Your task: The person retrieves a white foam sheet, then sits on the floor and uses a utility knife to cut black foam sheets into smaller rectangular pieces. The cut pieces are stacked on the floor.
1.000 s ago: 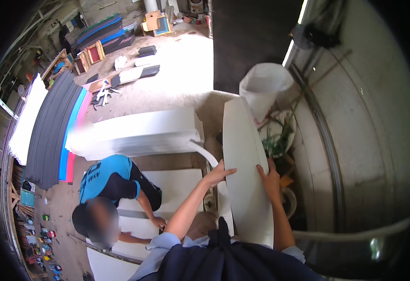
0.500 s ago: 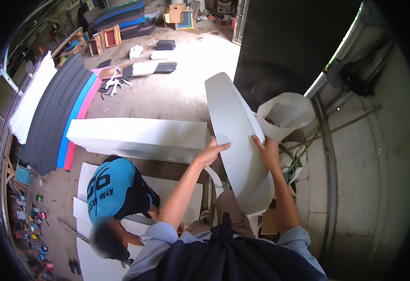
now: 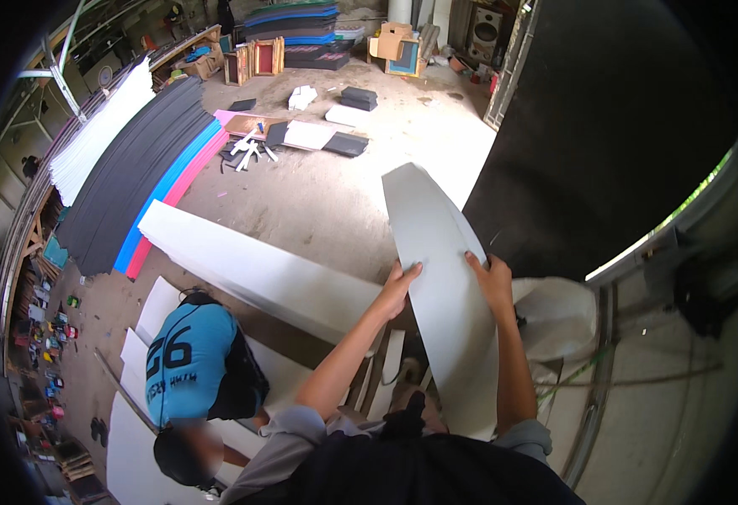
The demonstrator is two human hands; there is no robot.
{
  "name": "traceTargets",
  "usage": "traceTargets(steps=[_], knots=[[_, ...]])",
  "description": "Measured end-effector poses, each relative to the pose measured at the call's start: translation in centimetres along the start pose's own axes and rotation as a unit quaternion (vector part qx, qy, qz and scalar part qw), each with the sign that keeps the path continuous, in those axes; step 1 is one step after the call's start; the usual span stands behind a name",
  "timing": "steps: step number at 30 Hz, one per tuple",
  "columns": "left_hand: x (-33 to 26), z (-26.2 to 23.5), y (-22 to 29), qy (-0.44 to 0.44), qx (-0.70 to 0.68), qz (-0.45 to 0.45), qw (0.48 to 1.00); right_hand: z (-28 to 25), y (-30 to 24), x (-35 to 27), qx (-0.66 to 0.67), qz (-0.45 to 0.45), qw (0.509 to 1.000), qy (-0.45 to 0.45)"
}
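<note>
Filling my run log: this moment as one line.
left hand: holds white sheet, left edge; right hand: holds right edge; co-worker: bent over

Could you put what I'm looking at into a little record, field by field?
Held: bent white sheet, possibly layered
Left fingers: gripping its left edge
Right fingers: gripping its right edge
Co-worker: person in blue shirt, stooping at the left
Beyond them: long white stack
Far left: black sheets, beside white, blue and pink ones
</note>
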State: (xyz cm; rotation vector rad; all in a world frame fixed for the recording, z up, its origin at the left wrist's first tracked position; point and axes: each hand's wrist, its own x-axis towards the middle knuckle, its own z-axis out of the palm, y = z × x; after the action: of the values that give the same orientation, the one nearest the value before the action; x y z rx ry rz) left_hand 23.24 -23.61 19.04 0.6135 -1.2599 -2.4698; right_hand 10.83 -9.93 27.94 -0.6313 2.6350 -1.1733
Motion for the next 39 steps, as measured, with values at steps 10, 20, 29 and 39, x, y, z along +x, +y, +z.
traceTargets(steps=[10, 20, 29, 39], knots=[[11.2, 3.0, 6.6, 0.087, -0.004, 0.067, 0.994, -0.4, -3.8, 14.2, -0.005, -0.039, 0.998, -0.042], [26.1, 1.1, 12.0, 0.171, -0.077, 0.078, 0.979, 6.0, -5.7, 29.5, 0.027, -0.042, 0.997, -0.051], [49.5, -9.5, 18.5, 0.151, -0.12, 0.041, 0.98, 19.0, -10.7, 52.5, 0.043, -0.013, 0.998, -0.049], [65.6, -16.5, 28.0, 0.193, -0.102, 0.003, 0.976, 26.1, -18.6, 69.8, 0.066, -0.021, 0.991, -0.115]])
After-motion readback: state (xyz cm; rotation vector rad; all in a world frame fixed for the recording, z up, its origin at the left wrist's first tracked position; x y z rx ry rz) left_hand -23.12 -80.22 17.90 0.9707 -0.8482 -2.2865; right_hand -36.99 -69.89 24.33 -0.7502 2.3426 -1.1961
